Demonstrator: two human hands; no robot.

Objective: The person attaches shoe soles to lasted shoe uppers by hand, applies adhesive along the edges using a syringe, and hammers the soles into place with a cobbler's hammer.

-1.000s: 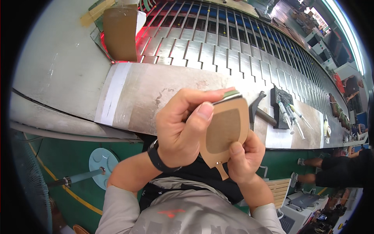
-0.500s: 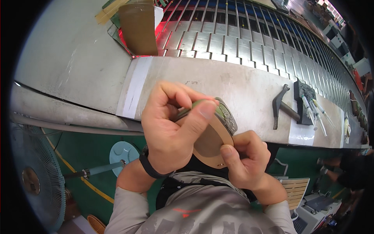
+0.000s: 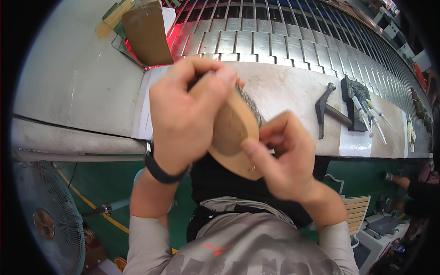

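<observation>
Left hand (image 3: 181, 110) has its grip closed around the upper end of the tan sole-shaped piece (image 3: 231, 137), right hand (image 3: 288, 158) pinches its right rim, piece tilted at the near edge of the table (image 3: 284, 85), exact fingertip contact probably firm but motion-blurred.

A fan (image 3: 44, 224) is at the lower left, a brown board (image 3: 147, 34) at the upper left. On the right, a hammer (image 3: 338, 115) lies by a black block (image 3: 354, 87) and some syringes (image 3: 362, 113).
</observation>
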